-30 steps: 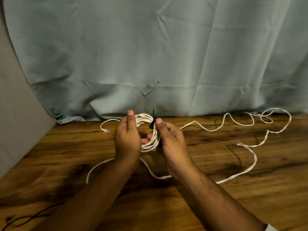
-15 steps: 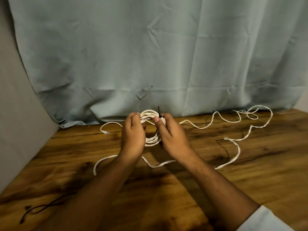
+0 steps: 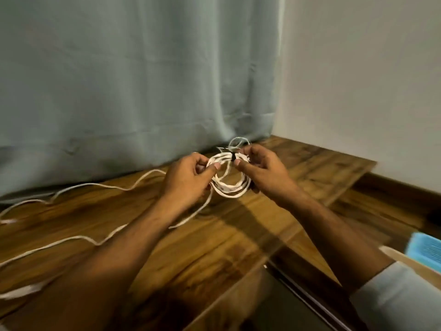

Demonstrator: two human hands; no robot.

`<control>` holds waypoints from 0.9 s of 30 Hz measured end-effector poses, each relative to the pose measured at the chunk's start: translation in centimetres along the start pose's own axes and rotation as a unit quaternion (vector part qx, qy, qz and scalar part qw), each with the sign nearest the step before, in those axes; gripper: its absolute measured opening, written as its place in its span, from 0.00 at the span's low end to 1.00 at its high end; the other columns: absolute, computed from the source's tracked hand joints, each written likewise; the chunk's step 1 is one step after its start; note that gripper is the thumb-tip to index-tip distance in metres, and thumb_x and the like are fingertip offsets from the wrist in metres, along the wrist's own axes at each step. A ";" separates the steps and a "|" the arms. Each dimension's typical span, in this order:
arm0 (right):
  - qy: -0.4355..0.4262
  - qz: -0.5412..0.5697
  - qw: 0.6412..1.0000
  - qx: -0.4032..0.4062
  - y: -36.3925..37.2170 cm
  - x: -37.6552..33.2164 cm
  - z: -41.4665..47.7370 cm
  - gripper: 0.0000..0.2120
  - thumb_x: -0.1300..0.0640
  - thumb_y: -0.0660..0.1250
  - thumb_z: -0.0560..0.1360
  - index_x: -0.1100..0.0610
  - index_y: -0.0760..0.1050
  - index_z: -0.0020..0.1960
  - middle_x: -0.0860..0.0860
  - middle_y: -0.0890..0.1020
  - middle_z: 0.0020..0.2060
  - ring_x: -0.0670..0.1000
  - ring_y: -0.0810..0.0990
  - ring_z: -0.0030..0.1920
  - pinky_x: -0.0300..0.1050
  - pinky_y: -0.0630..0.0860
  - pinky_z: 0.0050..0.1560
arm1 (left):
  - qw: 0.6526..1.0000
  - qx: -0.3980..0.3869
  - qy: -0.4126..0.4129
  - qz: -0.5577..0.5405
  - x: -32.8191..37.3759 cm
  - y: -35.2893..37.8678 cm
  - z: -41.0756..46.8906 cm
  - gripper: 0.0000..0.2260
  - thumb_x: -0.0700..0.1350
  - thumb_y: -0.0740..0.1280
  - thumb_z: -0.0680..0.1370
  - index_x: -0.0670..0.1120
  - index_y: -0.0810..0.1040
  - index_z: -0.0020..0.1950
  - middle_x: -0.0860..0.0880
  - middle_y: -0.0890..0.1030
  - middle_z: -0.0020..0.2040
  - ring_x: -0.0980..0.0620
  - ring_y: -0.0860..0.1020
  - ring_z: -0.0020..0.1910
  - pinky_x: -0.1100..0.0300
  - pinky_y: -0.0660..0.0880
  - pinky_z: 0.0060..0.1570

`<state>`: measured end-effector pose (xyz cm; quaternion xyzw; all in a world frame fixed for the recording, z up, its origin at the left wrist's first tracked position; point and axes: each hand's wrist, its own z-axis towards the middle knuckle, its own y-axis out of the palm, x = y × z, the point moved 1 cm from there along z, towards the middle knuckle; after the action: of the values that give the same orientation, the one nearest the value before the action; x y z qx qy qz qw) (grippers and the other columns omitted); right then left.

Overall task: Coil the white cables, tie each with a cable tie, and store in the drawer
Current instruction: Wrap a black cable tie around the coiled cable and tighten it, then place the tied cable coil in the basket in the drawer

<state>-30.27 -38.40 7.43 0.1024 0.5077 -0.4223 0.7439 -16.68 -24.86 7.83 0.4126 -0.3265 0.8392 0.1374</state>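
Observation:
A coiled white cable [image 3: 230,187] hangs between my two hands above the wooden table [image 3: 214,247]. A black cable tie [image 3: 233,157] wraps the top of the coil. My left hand [image 3: 188,180] pinches the coil's left side. My right hand [image 3: 261,172] grips the right side, thumb and finger next to the tie. A loose white cable [image 3: 78,187] trails leftward across the table from under my left hand. A small tangle of white cable [image 3: 237,142] shows behind my right hand.
A blue-grey curtain [image 3: 133,75] hangs behind the table and a white wall [image 3: 362,80] stands at the right. The table's right edge drops to a wooden floor [image 3: 393,211]. A blue object in a pale box [image 3: 424,250] sits at the right edge.
The view has swung to the right, so the wall and table edge now show. Both hands still hold the coil; the tie's tail no longer sticks up.

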 end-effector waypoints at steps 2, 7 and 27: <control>0.019 -0.035 0.999 0.032 -4.4 0.4 -2.3 0.07 0.59 0.70 0.82 0.61 0.77 0.57 0.53 0.79 0.34 0.49 0.74 0.26 0.44 0.69 0.24 | 0.999 -0.047 0.010 -0.013 1.4 4.3 0.1 0.14 0.61 0.70 0.73 0.50 0.80 0.45 0.49 0.84 0.35 0.45 0.84 0.34 0.38 0.82 0.39; 0.095 -0.105 0.987 0.081 -14.8 1.3 -8.8 0.11 0.52 0.72 0.80 0.58 0.78 0.57 0.58 0.83 0.42 0.50 0.80 0.31 0.46 0.74 0.29 | 0.984 -0.166 0.013 -0.064 5.3 14.6 -2.1 0.10 0.53 0.72 0.78 0.48 0.77 0.45 0.47 0.84 0.35 0.48 0.83 0.31 0.48 0.81 0.34; 0.358 -0.393 0.846 0.029 -32.0 7.6 -28.2 0.08 0.54 0.80 0.72 0.53 0.86 0.50 0.47 0.86 0.46 0.49 0.85 0.48 0.48 0.84 0.47 | 0.863 -0.504 0.008 0.024 11.8 35.7 -17.5 0.11 0.50 0.76 0.75 0.44 0.79 0.46 0.47 0.86 0.36 0.50 0.86 0.33 0.46 0.85 0.42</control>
<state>-71.61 -45.95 -3.22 0.0594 0.7241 -0.6279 0.2790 -52.38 -40.48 -6.29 0.2726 -0.7139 0.5661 0.3092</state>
